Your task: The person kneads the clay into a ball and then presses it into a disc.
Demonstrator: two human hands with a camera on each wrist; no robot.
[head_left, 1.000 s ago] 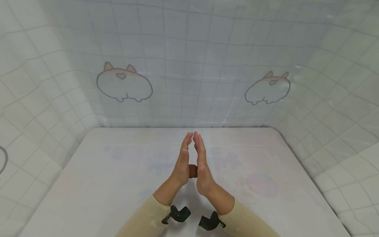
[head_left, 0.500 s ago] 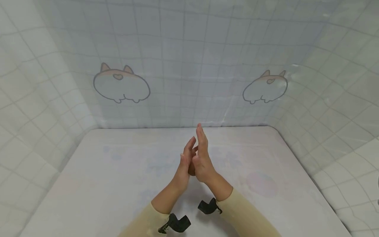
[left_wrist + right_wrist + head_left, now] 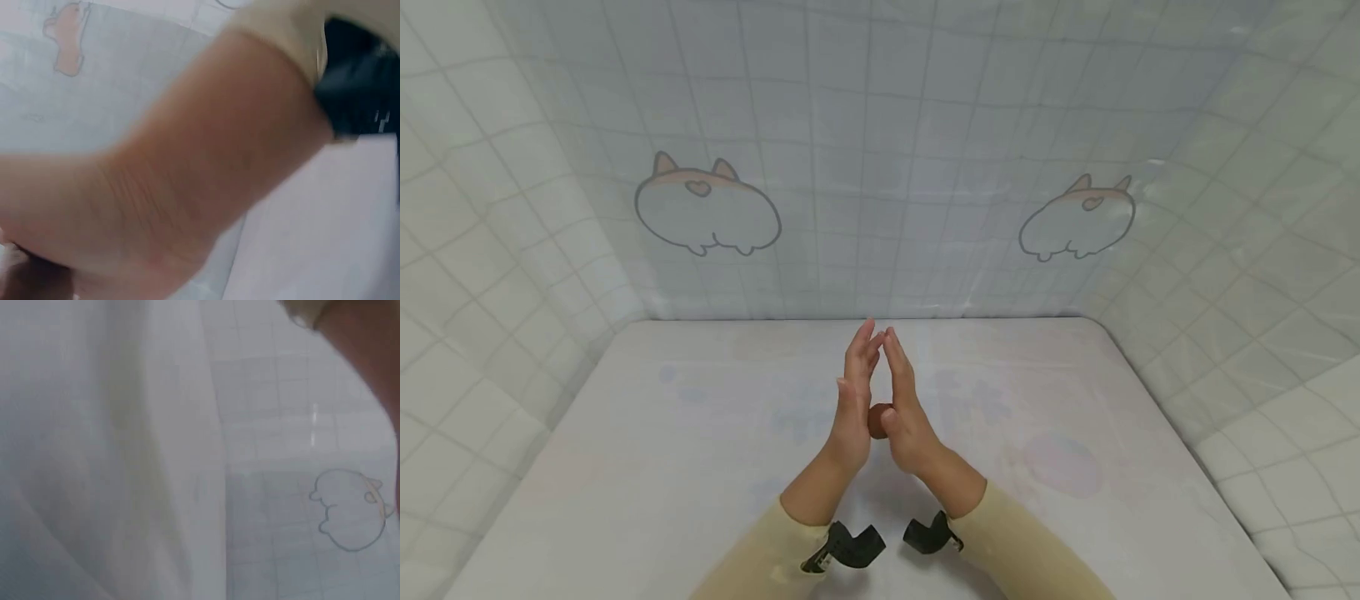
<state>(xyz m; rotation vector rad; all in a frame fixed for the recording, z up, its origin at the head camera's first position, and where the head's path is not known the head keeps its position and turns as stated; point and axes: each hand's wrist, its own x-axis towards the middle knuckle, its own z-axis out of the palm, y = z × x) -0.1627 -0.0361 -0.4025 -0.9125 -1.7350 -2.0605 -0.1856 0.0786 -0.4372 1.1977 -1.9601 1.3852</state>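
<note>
Located in the head view: brown lump (image 3: 877,422), lodged between the palms of left hand (image 3: 852,417) and right hand (image 3: 912,429). On the left, fingers extended, slightly parted at the tips; on the right, fingers straight and close together. Fingertips converging at the top – contact between them, cannot tell.

Noted around the hands: white table (image 3: 625,467) with faint coloured prints (image 3: 1063,464); beyond and at both sides, grid-patterned sheeting (image 3: 865,125) with two cartoon animal drawings (image 3: 707,210). At the wrists, cream sleeves (image 3: 763,554) and black mounts (image 3: 855,547), projecting inward below the hands, near each other but apart.

Obstructing: right thumb, in front of the lump's right edge; both palms, over its sides. Full outline of lump and clearance above table, cannot tell.

In the left wrist view, blurred forearm across most of the frame, with a dark brown patch cut off at the lower left – too indistinct to identify. In the right wrist view, mostly blurred pale surface and sheeting, with forearm and cuff cropped at the upper right.
</note>
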